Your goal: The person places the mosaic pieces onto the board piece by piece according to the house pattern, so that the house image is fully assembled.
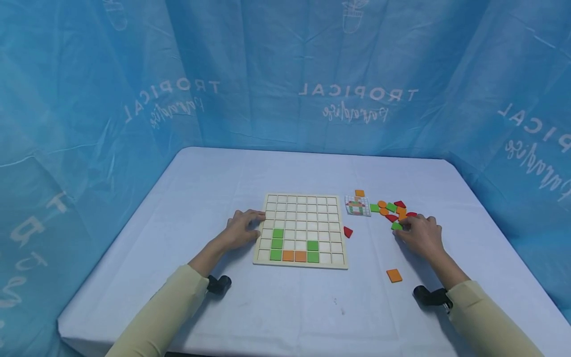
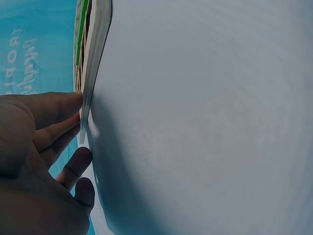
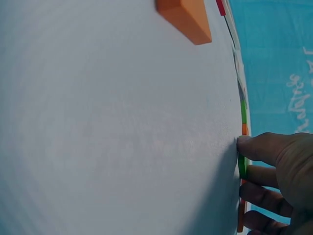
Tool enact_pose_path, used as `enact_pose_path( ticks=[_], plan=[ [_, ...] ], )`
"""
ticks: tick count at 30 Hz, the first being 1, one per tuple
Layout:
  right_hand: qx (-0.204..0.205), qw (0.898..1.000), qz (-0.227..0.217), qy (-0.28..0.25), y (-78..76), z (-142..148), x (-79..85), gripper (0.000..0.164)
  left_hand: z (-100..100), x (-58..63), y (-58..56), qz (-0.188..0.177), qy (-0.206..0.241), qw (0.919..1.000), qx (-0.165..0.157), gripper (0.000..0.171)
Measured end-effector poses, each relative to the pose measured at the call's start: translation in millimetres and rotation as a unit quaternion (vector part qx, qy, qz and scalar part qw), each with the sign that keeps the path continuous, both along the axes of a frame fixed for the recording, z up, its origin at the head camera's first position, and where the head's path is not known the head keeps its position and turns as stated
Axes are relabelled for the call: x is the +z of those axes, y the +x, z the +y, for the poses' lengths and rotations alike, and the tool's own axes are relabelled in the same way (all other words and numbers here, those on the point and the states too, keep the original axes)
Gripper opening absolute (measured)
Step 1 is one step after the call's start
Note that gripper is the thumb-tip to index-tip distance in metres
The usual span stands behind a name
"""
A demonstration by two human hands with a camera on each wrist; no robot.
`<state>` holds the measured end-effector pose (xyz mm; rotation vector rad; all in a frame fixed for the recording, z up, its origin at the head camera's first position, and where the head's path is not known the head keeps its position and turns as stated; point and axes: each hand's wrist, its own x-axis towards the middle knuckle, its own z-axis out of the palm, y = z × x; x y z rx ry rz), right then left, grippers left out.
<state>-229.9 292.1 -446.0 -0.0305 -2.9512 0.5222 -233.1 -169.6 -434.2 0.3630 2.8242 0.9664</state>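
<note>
left fingers (image 1: 255, 215) apart at flat board (image 1: 301, 232), sides running forward, right fingers (image 1: 407, 223) pinching green tile (image 1: 395, 226)

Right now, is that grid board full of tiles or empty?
Partly filled: the grid board holds green tiles and orange tiles; most squares are bare.

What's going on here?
A person's left hand touches the left edge of a gridded board, while their right hand is at a cluster of loose red, orange and green tiles. Its fingertips are at a green tile; whether it's gripped isn't clear. Five green squares and two orange squares sit in the board's nearest three rows. A printed card lies right of the board.
</note>
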Motion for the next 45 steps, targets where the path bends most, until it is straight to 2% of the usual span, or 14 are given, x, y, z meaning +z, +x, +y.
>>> enact_pose_path(
  ticks=[13,18,24,29,34,39,45],
  plan=[
    [0.007,1.000,0.010,-0.002,0.2,-1.2,0.3,0.039,-0.8,0.3,0.1,0.007,-0.001,0.9999,-0.008,0.046],
    [0.025,0.999,0.014,-0.019,1.8,-11.5,5.1,0.035,-0.3,1.3,0.7,0.005,-0.005,1.0000,-0.005,0.046],
    [0.071,0.997,0.020,-0.035,5.2,-41.8,10.6,0.034,1.2,0.9,0.4,0.002,-0.006,1.0000,-0.002,0.046],
    [0.096,0.994,0.021,-0.050,8.0,-76.5,10.8,0.033,1.5,1.4,0.6,0.002,-0.006,1.0000,-0.001,0.046],
    [0.141,0.988,0.032,-0.060,10.5,-112.6,11.4,0.029,1.2,0.5,0.5,0.000,-0.005,1.0000,0.001,0.046],
    [0.186,0.980,0.052,-0.047,8.8,-142.7,8.3,0.027,1.5,0.2,0.5,-0.001,-0.004,1.0000,0.004,0.046],
    [0.217,0.974,0.056,-0.018,5.8,-164.9,4.5,0.023,1.4,-0.3,0.0,0.001,-0.003,1.0000,0.004,0.046]
  ],
)
